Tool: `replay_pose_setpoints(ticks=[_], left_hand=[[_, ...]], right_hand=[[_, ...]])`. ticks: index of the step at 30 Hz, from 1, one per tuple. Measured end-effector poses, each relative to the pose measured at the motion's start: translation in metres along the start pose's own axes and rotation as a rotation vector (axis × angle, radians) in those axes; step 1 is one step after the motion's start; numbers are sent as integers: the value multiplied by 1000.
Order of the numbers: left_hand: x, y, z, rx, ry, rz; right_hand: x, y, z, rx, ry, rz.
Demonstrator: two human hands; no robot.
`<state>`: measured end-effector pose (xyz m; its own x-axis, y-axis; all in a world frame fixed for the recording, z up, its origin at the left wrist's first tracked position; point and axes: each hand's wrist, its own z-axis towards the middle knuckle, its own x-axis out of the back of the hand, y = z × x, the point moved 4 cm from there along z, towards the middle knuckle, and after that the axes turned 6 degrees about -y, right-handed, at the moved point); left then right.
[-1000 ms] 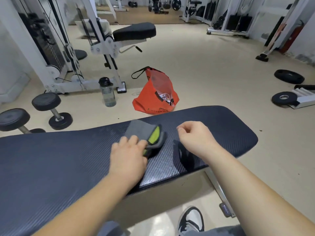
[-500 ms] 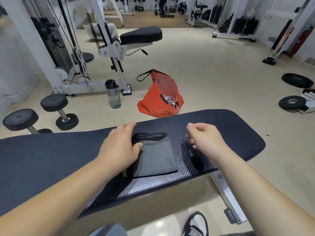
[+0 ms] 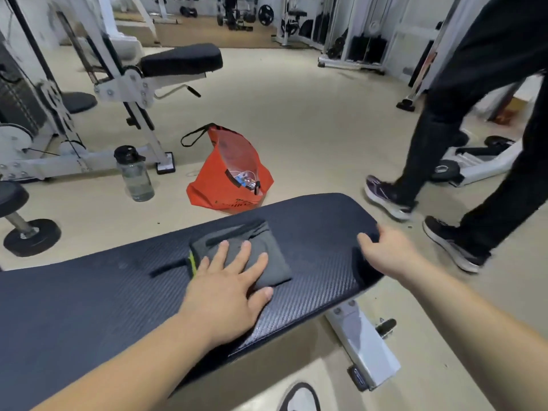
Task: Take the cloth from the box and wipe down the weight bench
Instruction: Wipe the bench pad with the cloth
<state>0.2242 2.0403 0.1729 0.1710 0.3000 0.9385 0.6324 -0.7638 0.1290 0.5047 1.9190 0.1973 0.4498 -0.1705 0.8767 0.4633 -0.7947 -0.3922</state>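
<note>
Both forearms are bare to the frame's edge, with no sleeve, watch or ring on the left hand (image 3: pixel 225 289) or right hand (image 3: pixel 388 253); below the weight bench (image 3: pixel 89 307), a white-and-black sneaker (image 3: pixel 299 398).

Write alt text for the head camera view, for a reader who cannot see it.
A left hand presses a folded grey cloth flat on a dark weight bench while the right hand rests at the bench's end. Beyond it on the gym floor are an orange bag and a water bottle; another person's legs pass at right.
</note>
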Motion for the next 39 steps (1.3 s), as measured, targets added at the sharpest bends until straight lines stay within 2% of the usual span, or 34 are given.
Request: replay_pose_setpoints(ticks=[2, 4, 6, 8, 12, 15, 18, 20, 23, 25, 29, 32, 36, 39], left_hand=[[4, 23, 11, -197, 6, 76], [15, 25, 38, -310, 9, 101], [27, 23, 78, -285, 19, 90], [33, 31, 118, -182, 42, 84], [33, 78, 178, -49, 100, 53], [38, 109, 203, -49, 59, -6], [36, 151, 194, -175, 39, 20], [23, 180, 170, -297, 37, 53], [5, 198, 135, -413, 43, 64], [1, 191, 116, -449, 39, 63], [-3, 158, 67, -476, 36, 54], [-10, 115, 22, -433, 44, 10], [-24, 29, -45, -323, 80, -23], [-33, -44, -97, -151, 137, -89]], right_hand=[[-2, 17, 9, -27, 1, -9], [-1, 25, 14, -40, 47, -61], [2, 30, 17, -63, 97, -58], [5, 34, 20, -75, 125, -33], [7, 43, 22, -64, 136, 5], [9, 46, 23, -59, 157, 54], [11, 48, 21, -71, 169, 114], [12, 48, 19, -85, 175, 228], [16, 57, 15, -153, 164, 644], [17, 64, 9, -180, 162, 712], [9, 45, -22, -100, 137, 497], [3, 5, -52, -19, 117, 345], [-19, -70, -93, 177, -53, 226], [-45, -127, -127, 276, -219, 166]])
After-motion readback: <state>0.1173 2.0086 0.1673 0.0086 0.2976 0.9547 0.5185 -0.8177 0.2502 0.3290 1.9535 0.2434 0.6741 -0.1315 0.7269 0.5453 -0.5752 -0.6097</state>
